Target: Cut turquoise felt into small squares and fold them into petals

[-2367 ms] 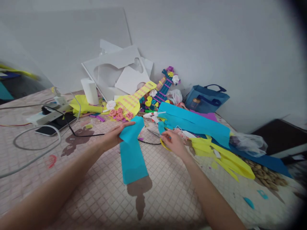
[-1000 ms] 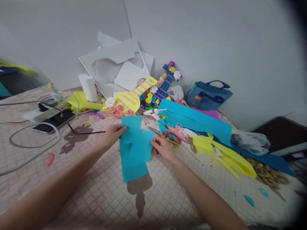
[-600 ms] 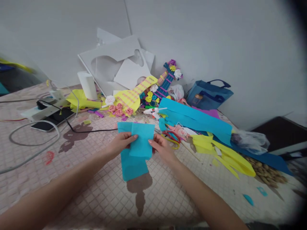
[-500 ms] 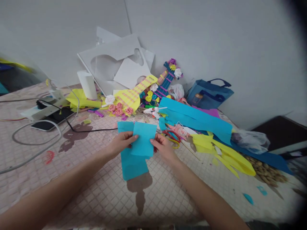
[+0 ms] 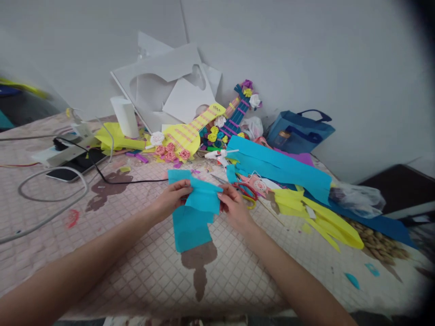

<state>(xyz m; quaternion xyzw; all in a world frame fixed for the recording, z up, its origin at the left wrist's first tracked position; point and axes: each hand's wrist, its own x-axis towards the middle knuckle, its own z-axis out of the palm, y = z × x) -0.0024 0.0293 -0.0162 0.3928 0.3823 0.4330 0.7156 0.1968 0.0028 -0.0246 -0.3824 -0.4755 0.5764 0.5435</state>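
Between my two hands is a small turquoise piece of crepe paper point(image 5: 203, 197), its upper part creased and bent over. My left hand point(image 5: 176, 195) pinches its left edge, while my right hand point(image 5: 234, 203) grips the upper right corner with thumb and fingers. Beneath it, a larger turquoise sheet point(image 5: 192, 233) lies on the patterned tablecloth. Red-and-yellow-handled scissors point(image 5: 249, 192) rest just right of my right hand. Behind the hands lies a white glue gun point(image 5: 217, 155).
Yellow point(image 5: 181, 138) and blue point(image 5: 234, 120) paper guitars with paper flowers stand at the back. Turquoise crepe paper point(image 5: 282, 166) and yellow strips point(image 5: 326, 217) spread rightward, near peanuts point(image 5: 380, 242). A power strip point(image 5: 64, 151), a tablet point(image 5: 76, 167) and cables lie left.
The small paper was held flat and upright; now its top is bent over and creased. My right hand has shifted slightly up along its right edge.
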